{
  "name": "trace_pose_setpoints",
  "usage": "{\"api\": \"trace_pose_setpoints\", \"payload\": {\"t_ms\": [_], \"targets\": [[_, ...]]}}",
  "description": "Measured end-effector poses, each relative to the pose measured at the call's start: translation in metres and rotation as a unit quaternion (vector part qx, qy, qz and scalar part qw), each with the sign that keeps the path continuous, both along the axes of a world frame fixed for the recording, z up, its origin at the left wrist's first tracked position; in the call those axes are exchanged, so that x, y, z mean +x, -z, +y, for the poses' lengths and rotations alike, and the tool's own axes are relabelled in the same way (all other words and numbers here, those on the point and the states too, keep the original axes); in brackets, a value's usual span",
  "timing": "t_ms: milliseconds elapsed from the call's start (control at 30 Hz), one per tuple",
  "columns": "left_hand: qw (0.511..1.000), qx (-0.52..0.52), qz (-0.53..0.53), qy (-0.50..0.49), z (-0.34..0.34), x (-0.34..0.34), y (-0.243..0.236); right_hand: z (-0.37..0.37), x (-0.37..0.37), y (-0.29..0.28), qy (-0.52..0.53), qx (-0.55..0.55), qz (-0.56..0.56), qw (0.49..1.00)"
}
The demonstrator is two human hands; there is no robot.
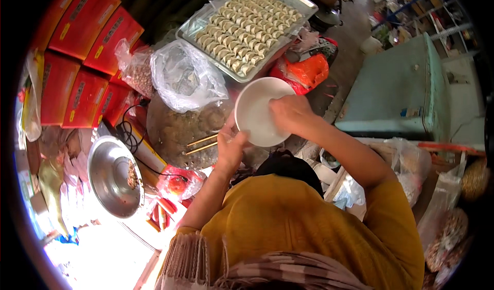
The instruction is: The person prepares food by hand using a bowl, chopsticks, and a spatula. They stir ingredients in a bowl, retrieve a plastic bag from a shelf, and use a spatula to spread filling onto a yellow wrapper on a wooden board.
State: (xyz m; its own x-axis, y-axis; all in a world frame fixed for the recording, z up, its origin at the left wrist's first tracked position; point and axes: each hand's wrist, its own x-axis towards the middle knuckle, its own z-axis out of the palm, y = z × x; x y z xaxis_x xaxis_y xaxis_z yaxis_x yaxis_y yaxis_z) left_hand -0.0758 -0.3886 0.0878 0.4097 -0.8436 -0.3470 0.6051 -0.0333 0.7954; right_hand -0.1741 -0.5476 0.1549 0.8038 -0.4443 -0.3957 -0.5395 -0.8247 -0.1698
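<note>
White round bowl [253, 116]; left hand [231, 145] holding, right hand [289, 113] inside.

1. Hands: I have two on my feed, the left hand [231, 147] and the right hand [290, 112].
2. White bowl [251, 115]: one.
3. Chopsticks [202, 140]: I make it two.
4. Metal tray [307, 5]: just one in my view.
5. Dumplings [242, 30]: dozens, packed too tightly for me to give an exact figure from here.
6. Metal basin [105, 174]: one, and I count one main clump of food [132, 175] in it.
7. Red boxes [85, 99]: I make out at least six; overlap keeps me from a firm total.
8. Orange bag [311, 69]: one.
9. Pale green chest [386, 86]: one.
</note>
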Motion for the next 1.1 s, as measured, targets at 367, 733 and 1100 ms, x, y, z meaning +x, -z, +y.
{"api": "trace_pose_setpoints", "payload": {"t_ms": [367,733,1100], "targets": [[0.990,0.036,-0.015,-0.133,-0.033,-0.050,-0.009,-0.046,-0.004,0.038,-0.155,0.048,0.002,0.987],[0.980,0.043,-0.022,-0.194,-0.036,-0.073,0.016,-0.036,0.000,0.037,-0.294,0.104,0.028,0.950],[0.991,0.021,0.001,-0.131,-0.016,-0.026,0.002,-0.031,0.057,0.018,-0.142,0.046,-0.014,0.989]]}}
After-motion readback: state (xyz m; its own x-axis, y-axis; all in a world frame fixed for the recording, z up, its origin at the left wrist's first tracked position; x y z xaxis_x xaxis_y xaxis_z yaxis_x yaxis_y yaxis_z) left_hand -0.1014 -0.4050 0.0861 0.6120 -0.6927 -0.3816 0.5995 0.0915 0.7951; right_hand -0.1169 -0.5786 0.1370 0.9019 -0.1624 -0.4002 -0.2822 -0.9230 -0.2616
